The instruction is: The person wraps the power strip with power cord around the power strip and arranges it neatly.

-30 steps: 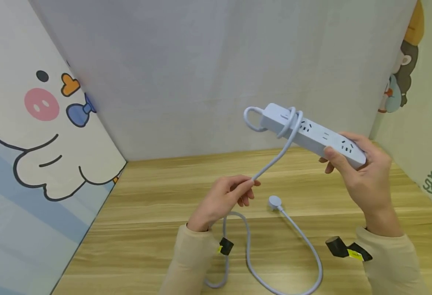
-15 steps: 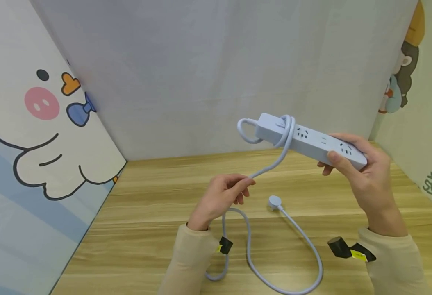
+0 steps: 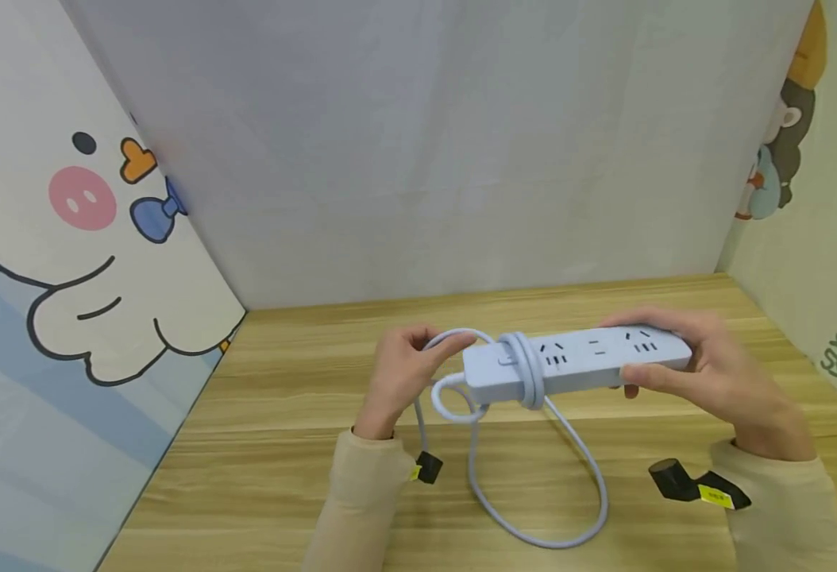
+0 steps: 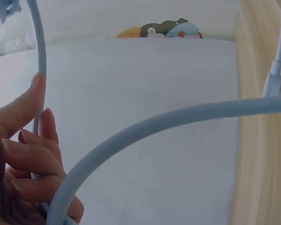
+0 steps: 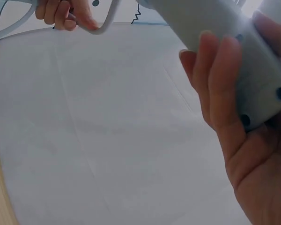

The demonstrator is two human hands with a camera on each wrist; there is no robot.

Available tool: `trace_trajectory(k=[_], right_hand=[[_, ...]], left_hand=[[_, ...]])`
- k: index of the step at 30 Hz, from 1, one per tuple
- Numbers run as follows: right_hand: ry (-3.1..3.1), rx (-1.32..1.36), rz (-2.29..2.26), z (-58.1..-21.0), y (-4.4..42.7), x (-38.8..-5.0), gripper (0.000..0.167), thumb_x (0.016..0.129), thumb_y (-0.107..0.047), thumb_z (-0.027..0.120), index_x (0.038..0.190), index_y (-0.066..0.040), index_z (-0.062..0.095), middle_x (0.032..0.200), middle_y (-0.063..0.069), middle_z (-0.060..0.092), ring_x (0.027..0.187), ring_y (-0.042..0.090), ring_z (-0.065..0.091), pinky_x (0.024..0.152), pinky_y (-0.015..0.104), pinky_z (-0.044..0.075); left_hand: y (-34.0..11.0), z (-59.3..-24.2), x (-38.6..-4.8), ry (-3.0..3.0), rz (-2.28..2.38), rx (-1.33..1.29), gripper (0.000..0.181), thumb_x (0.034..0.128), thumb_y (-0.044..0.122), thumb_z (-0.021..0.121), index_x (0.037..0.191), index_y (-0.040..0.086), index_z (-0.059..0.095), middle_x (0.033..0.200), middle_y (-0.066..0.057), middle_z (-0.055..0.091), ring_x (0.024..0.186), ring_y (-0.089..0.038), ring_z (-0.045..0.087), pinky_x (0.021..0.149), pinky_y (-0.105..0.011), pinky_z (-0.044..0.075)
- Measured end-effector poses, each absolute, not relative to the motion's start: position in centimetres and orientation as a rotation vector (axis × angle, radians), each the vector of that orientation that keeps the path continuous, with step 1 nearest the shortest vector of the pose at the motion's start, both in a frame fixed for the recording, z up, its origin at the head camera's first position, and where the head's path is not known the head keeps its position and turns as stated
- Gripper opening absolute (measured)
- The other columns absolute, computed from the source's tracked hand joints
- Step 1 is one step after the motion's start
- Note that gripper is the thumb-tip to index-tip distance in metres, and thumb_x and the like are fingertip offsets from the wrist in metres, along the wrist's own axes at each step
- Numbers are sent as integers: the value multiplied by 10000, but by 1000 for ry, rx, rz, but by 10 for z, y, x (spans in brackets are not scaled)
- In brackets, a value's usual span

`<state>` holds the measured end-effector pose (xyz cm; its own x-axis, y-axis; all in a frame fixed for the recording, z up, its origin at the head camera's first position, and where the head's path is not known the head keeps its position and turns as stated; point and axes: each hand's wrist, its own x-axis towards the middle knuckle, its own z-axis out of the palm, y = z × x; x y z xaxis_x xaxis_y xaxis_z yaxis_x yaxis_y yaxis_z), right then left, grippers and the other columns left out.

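Note:
A white power strip (image 3: pixel 583 359) is held nearly level above the table, its sockets facing up. My right hand (image 3: pixel 704 369) grips its right end, thumb in front and fingers behind and beneath; the right wrist view shows those fingers (image 5: pixel 220 79) against its underside. Near the strip's left end the cord (image 3: pixel 526 369) wraps round the body in snug turns. My left hand (image 3: pixel 404 377) pinches the cord left of the strip, between thumb (image 4: pixel 25 101) and fingers. Slack cord hangs down and lies in a loop on the table. The plug (image 4: pixel 273 84) shows in the left wrist view.
The wooden table (image 3: pixel 261 477) spreads below both hands. A pale cloth wall (image 3: pixel 418 159) rises behind it. Cartoon-printed panels stand at the left (image 3: pixel 97 302) and right (image 3: pixel 804 278). A black wrist camera sits on each sleeve.
The power strip has come down and leftward and turned from tilted to nearly level. My left hand has shifted slightly left and up, and the cord from the wrap now runs behind the strip.

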<state>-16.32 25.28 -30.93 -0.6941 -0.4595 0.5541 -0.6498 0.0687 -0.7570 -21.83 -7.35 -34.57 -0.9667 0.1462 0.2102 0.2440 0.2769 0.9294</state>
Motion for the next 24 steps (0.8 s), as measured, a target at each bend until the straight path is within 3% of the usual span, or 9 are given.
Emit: trace_trajectory(k=[4, 8, 12, 15, 19, 24], right_hand=[[-2401, 1113, 1489, -307, 255, -159, 498, 829, 138, 729, 1276, -66, 647, 1006, -6, 694, 705, 144, 660, 591, 251, 558], [-2531, 1125, 1307, -305, 250, -159, 458, 845, 1, 791, 1250, -180, 674, 986, -39, 700, 724, 89, 655, 595, 240, 552], [-2591, 1125, 1188, -305, 245, -160, 379, 870, -110, 804, 1212, -221, 683, 946, -80, 711, 722, 46, 653, 618, 222, 539], [-2607, 1088, 1113, -306, 240, -161, 343, 857, -166, 829, 1176, -189, 706, 943, -100, 720, 756, 26, 653, 647, 213, 542], [-2625, 1015, 971, -307, 232, -163, 320, 823, -251, 865, 1106, -170, 739, 917, -127, 720, 759, -17, 638, 649, 206, 545], [-2645, 929, 874, -309, 224, -165, 318, 811, -291, 870, 1066, -136, 759, 887, -100, 724, 716, -30, 599, 612, 203, 517]], left_hand=[[-75, -341, -215, -2376, -1820, -447, 246, 873, 383, 811, 826, 144, 776, 612, 39, 452, 593, -141, 332, 596, -237, 318], [-71, -338, -211, -2366, -1817, -542, 195, 930, 297, 762, 869, 113, 779, 608, 26, 409, 567, -128, 324, 553, -223, 307], [-67, -334, -208, -2365, -1804, -627, 175, 968, 229, 715, 914, 74, 778, 596, 19, 366, 533, -112, 290, 519, -214, 284], [-64, -330, -204, -2365, -1794, -661, 169, 983, 198, 692, 971, 57, 784, 626, 4, 424, 554, -102, 305, 542, -213, 305], [-58, -328, -200, -2408, -1738, -692, 209, 1011, 205, 650, 1079, 55, 780, 747, -55, 609, 621, -108, 394, 599, -203, 357], [-52, -329, -196, -2416, -1692, -708, 233, 1025, 207, 625, 1120, 49, 767, 954, -104, 755, 751, -144, 604, 671, -186, 476]])
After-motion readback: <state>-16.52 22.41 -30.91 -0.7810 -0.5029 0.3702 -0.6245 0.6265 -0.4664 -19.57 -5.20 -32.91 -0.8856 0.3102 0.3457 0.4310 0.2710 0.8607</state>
